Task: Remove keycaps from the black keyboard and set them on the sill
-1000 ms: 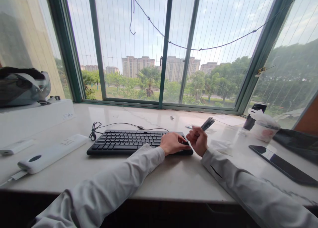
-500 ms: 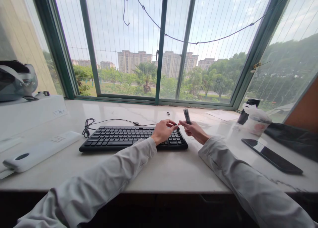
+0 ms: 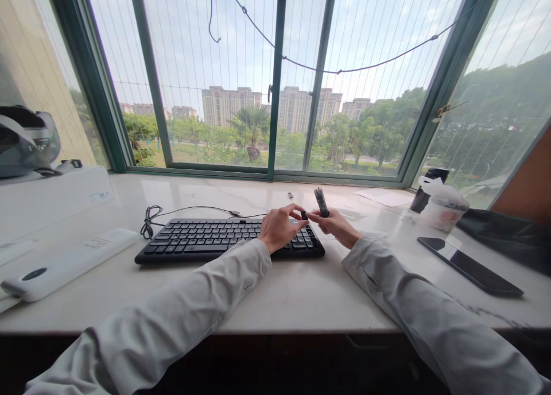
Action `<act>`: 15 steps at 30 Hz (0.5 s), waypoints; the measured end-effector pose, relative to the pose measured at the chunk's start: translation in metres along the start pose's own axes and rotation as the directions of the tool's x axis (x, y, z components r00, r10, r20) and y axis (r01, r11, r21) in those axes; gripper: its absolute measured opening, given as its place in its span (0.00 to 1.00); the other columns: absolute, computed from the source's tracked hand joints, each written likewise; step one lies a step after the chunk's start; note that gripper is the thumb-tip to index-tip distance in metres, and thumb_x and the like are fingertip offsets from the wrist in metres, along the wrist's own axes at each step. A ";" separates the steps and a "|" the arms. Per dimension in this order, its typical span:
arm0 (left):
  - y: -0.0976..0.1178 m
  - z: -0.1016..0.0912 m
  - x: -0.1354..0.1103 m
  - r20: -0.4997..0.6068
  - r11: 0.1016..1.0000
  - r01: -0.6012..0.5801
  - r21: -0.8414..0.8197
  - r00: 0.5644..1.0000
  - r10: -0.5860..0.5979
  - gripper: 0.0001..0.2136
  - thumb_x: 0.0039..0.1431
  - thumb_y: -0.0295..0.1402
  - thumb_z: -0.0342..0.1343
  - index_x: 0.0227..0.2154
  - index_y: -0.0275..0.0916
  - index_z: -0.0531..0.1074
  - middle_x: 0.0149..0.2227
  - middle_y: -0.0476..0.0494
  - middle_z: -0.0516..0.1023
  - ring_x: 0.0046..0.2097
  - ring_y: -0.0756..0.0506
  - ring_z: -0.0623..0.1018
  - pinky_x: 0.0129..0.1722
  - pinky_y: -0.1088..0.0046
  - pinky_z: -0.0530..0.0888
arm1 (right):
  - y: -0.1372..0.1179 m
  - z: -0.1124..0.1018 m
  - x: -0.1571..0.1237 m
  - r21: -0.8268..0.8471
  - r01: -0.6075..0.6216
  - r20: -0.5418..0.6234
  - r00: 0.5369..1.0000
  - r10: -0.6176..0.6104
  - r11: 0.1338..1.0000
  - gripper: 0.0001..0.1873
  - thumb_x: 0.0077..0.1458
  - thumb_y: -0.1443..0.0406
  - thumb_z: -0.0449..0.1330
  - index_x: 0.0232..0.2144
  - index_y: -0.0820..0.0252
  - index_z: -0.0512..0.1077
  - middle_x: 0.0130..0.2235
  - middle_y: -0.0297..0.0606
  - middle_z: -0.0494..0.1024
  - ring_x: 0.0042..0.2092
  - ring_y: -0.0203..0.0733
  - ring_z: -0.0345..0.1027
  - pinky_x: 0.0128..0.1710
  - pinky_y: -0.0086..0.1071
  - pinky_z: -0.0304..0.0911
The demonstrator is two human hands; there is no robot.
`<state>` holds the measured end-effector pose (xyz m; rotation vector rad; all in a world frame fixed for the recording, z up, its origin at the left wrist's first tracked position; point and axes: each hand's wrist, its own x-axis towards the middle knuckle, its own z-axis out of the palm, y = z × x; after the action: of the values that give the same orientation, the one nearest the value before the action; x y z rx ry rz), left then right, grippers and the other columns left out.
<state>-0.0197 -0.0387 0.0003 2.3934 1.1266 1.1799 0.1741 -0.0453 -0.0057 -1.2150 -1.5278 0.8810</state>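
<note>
My left hand (image 3: 280, 228) is over the right part of a black keyboard (image 3: 202, 234), its thumb and fingers pinching a small black keycap (image 3: 303, 215). Just right of it, my right hand (image 3: 340, 227) is closed round a slim, dark see-through brush (image 3: 321, 202), whose bristle-like end points up. The right fingertips reach close to the keycap; whether they touch it I cannot tell. Several keys of the keyboard are hidden under my left hand.
The keyboard's coiled cable (image 3: 148, 223) lies behind it, near a tiny metal piece (image 3: 290, 195). At left are a long white device (image 3: 77, 260) and a white box (image 3: 64, 194) bearing a helmet (image 3: 28, 139). A phone (image 3: 469, 266), bagged cup (image 3: 443, 208) and black bottle (image 3: 430, 188) are at right.
The keycap in my left fingers has tipped more upright and shows more clearly. The brush in my right hand leans slightly further left. The view has shifted a little.
</note>
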 end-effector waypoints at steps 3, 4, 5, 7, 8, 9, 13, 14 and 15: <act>0.002 -0.003 -0.002 -0.028 0.997 -0.030 0.067 0.999 0.032 0.19 0.49 0.46 0.61 0.45 0.50 0.71 0.41 0.53 0.79 0.40 0.45 0.77 0.36 0.73 0.70 | 0.002 0.000 0.000 0.020 -0.010 -0.002 1.000 0.010 1.000 0.19 0.42 0.52 0.67 0.28 0.63 0.77 0.14 0.25 0.55 0.18 0.28 0.44 0.17 0.27 0.37; 0.003 -0.003 -0.002 -0.040 0.996 -0.041 0.084 0.998 0.044 0.19 0.49 0.45 0.62 0.45 0.49 0.71 0.43 0.52 0.78 0.41 0.45 0.77 0.36 0.73 0.70 | 0.002 0.000 0.000 0.009 -0.009 -0.002 1.000 0.009 1.000 0.19 0.43 0.52 0.66 0.28 0.63 0.77 0.14 0.25 0.55 0.18 0.28 0.44 0.17 0.27 0.37; 0.004 -0.004 -0.002 -0.046 0.994 -0.051 0.099 0.997 0.056 0.18 0.50 0.44 0.62 0.44 0.49 0.71 0.44 0.51 0.77 0.41 0.45 0.77 0.36 0.73 0.70 | 0.001 0.000 0.000 -0.009 -0.010 -0.003 1.000 0.010 1.000 0.20 0.43 0.51 0.66 0.29 0.63 0.77 0.14 0.25 0.55 0.18 0.29 0.45 0.17 0.27 0.38; 0.006 -0.004 -0.002 -0.043 0.990 -0.068 0.126 0.996 0.074 0.17 0.51 0.42 0.61 0.44 0.47 0.72 0.45 0.50 0.76 0.42 0.45 0.77 0.36 0.73 0.70 | 0.000 0.000 0.000 -0.044 -0.014 -0.009 1.000 0.014 0.999 0.21 0.44 0.49 0.65 0.29 0.62 0.77 0.14 0.25 0.55 0.18 0.29 0.45 0.17 0.27 0.38; 0.006 -0.005 -0.002 -0.037 0.988 -0.074 0.136 0.996 0.079 0.16 0.52 0.42 0.60 0.43 0.47 0.72 0.45 0.49 0.76 0.42 0.45 0.77 0.36 0.73 0.69 | -0.001 0.000 -0.001 -0.055 -0.015 -0.013 1.000 0.014 0.998 0.21 0.44 0.49 0.64 0.28 0.62 0.77 0.14 0.26 0.54 0.18 0.29 0.45 0.17 0.27 0.38; 0.007 -0.005 -0.002 -0.035 0.987 -0.076 0.145 0.996 0.081 0.15 0.52 0.41 0.60 0.43 0.46 0.72 0.45 0.49 0.76 0.42 0.44 0.76 0.36 0.73 0.69 | -0.001 0.001 -0.001 -0.061 -0.014 -0.014 1.000 0.014 0.998 0.22 0.44 0.48 0.64 0.29 0.62 0.76 0.14 0.26 0.54 0.18 0.29 0.45 0.17 0.27 0.38; 0.006 -0.004 -0.002 -0.054 0.983 -0.078 0.165 0.995 0.088 0.14 0.52 0.39 0.60 0.43 0.46 0.72 0.46 0.49 0.75 0.42 0.45 0.76 0.34 0.74 0.69 | -0.001 0.001 -0.002 -0.089 -0.021 0.038 0.999 0.024 0.996 0.24 0.46 0.47 0.62 0.31 0.62 0.76 0.16 0.26 0.53 0.19 0.29 0.44 0.19 0.28 0.39; 0.006 -0.004 -0.002 -0.062 0.982 -0.083 0.167 0.994 0.094 0.14 0.52 0.38 0.60 0.43 0.47 0.72 0.46 0.49 0.75 0.41 0.45 0.76 0.33 0.74 0.69 | -0.001 0.001 -0.002 -0.101 -0.023 0.058 0.998 0.029 0.995 0.24 0.46 0.47 0.62 0.32 0.63 0.76 0.16 0.26 0.53 0.20 0.30 0.44 0.19 0.28 0.39; 0.005 -0.004 -0.002 -0.068 0.982 -0.089 0.169 0.993 0.101 0.14 0.52 0.37 0.60 0.43 0.47 0.72 0.46 0.50 0.75 0.41 0.46 0.76 0.33 0.74 0.69 | -0.001 0.001 -0.002 -0.113 -0.024 0.075 0.997 0.033 0.993 0.25 0.46 0.46 0.61 0.33 0.63 0.76 0.16 0.26 0.53 0.20 0.30 0.44 0.19 0.28 0.40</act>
<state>-0.0209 -0.0441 0.0038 2.5724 1.1893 1.2639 0.1729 -0.0475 -0.0052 -1.2993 -1.6433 0.8789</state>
